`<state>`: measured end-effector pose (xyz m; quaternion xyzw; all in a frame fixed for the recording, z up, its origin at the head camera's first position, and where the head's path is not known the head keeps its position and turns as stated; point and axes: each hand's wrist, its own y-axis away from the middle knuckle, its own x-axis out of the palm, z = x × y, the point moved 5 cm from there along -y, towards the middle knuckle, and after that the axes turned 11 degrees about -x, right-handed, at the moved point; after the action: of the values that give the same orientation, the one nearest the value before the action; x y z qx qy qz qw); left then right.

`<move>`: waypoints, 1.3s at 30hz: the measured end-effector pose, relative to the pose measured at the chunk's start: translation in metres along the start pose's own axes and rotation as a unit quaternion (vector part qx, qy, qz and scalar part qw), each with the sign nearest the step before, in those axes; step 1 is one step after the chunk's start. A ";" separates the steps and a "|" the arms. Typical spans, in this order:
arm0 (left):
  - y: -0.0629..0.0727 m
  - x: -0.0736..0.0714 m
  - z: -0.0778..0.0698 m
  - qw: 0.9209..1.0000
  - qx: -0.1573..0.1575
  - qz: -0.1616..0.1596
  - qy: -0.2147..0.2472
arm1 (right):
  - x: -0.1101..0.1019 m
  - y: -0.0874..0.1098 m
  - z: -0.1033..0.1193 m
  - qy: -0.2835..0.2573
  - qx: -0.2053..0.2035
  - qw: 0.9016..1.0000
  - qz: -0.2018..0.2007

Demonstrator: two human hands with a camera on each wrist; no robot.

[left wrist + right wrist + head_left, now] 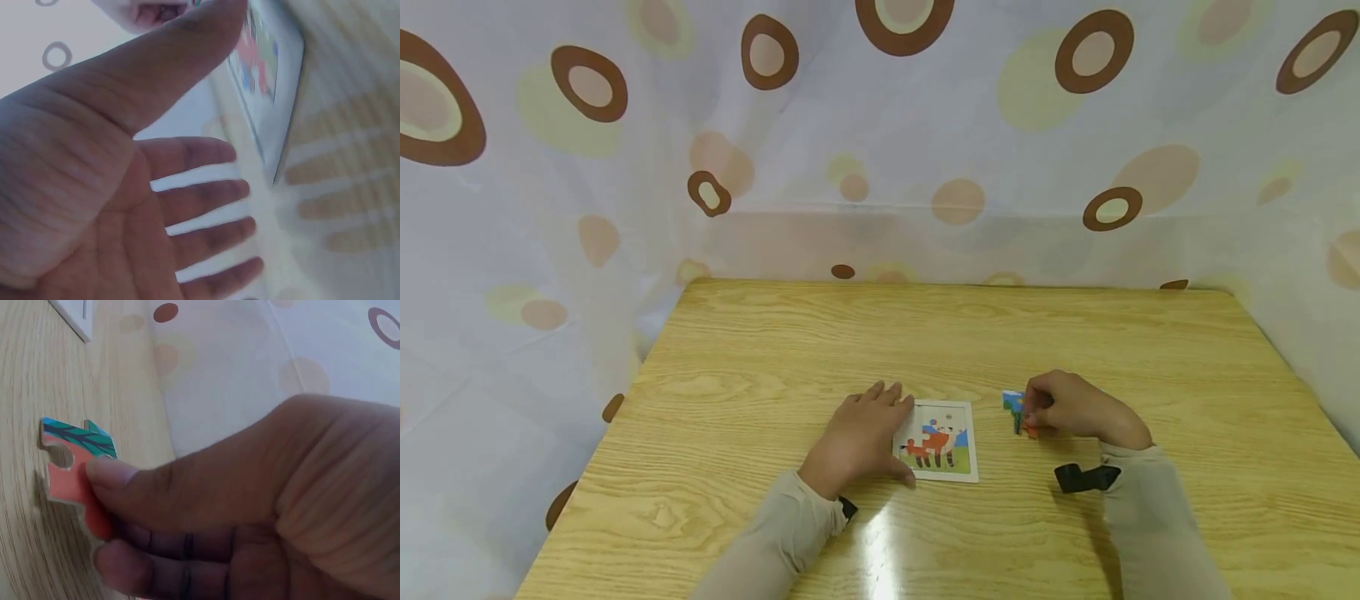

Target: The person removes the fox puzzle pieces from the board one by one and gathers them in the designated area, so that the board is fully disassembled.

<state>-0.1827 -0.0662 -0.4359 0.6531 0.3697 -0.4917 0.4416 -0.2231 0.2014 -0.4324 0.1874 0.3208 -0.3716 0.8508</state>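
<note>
A square puzzle tray [974, 442] with a white rim lies on the table; its fitted pieces show an orange-and-white animal on green grass. My left hand [861, 437] rests at the tray's left side, fingers spread and straight, with its thumb near the lower rim. To the right of the tray, my right hand [1071, 406] pinches a jigsaw piece [65, 481] between thumb and fingers. That piece is orange with a green, dark-veined strip and a round notch. A blue-and-green puzzle piece [1010, 398] lies just left of the right hand.
The wood-grain table [820, 333] reaches back to a pale curtain [880, 142] with brown and yellow oval prints. Black straps [1086, 478] sit at both wrists, over light sleeves. Part of the tray's pale base [907, 423] shows at its left.
</note>
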 end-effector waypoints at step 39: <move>-0.003 0.004 0.001 1.000 0.014 -0.019 -0.020 | 0.020 -0.020 0.035 0.052 -0.007 0.997 -0.064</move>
<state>-0.1847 -0.0660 -0.4402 0.6420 0.3668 -0.5179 0.4302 -0.2138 0.1591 -0.4226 0.1796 0.3787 -0.4125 0.8088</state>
